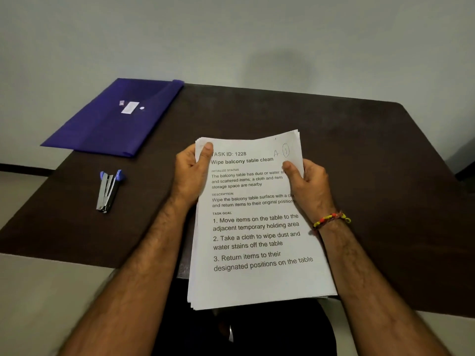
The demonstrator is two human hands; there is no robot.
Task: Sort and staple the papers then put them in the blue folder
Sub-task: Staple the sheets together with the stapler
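Note:
A stack of white printed papers [257,242] is held up over the near edge of the table; its top sheet is marked "A 1" by hand. My left hand [191,173] grips the stack's upper left edge, thumb on the top sheet. My right hand [308,183] grips the upper right edge the same way. The blue folder [113,119] lies flat at the table's far left corner, overhanging the edge. A silver and blue stapler [109,191] lies on the table to the left of my left hand, apart from both hands.
The dark brown table [359,155] stretches to the right and behind the papers, against a pale wall. A beaded bracelet [331,219] sits on my right wrist. The table's near edge runs under my forearms.

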